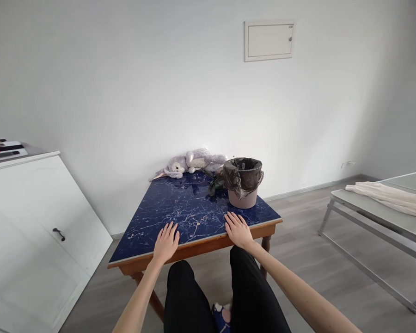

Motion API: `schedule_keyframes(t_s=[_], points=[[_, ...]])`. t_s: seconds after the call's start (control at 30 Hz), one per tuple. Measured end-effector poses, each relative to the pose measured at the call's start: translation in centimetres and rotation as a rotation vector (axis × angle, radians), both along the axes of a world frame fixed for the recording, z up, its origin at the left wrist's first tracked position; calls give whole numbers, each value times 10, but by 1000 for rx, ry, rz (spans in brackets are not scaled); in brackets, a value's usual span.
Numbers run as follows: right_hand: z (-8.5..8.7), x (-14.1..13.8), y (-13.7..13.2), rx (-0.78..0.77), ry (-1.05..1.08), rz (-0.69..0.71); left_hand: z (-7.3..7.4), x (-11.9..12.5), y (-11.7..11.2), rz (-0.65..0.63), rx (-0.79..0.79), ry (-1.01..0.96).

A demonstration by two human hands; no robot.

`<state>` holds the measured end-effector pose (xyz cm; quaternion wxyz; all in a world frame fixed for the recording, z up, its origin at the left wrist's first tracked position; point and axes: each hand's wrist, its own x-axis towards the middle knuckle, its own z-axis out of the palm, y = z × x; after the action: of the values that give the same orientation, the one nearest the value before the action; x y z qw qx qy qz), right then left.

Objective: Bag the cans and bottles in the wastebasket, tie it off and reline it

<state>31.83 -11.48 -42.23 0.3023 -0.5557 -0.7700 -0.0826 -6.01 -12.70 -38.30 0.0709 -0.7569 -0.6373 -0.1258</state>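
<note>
My left hand (167, 242) lies flat on the near edge of the blue marble-patterned table (180, 208), fingers stretched out and holding nothing. My right hand (238, 228) rests flat on the same edge further right, also with nothing in it. Just beyond the right hand stands a pinkish-grey bucket (242, 199), its rim and upper part covered by a black bin bag (241, 178). Touching or close to the bucket's left side is a knotted dark plastic bag (214, 182). Along the table's far edge a grey plush rabbit (194, 161) lies on its side.
To the left is a white cabinet (31, 231) with dark handles. A folding bed frame (377, 215) with a cream cloth (391, 196) stands at the right. Behind the table, a white wall (125, 92) carries a small hatch (269, 41). My black-clad legs (190, 296) are below the table edge.
</note>
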Motion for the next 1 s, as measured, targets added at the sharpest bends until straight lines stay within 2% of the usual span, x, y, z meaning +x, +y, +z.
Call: schedule_keyframes(t_s=[0.17,0.43,0.63,0.87,1.0], points=[[-4,0,10,-46,-10,10,0,-3,4,-7,-26,1],[-6,-20,56,-143,24,21,6,-14,28,-9,-100,24],[0,-40,91,-172,99,36,10,-20,51,-19,-113,24],[9,-48,137,-265,206,22,8,-27,76,-44,-103,5],[12,-54,155,-333,234,15,8,-28,84,-45,-118,-12]])
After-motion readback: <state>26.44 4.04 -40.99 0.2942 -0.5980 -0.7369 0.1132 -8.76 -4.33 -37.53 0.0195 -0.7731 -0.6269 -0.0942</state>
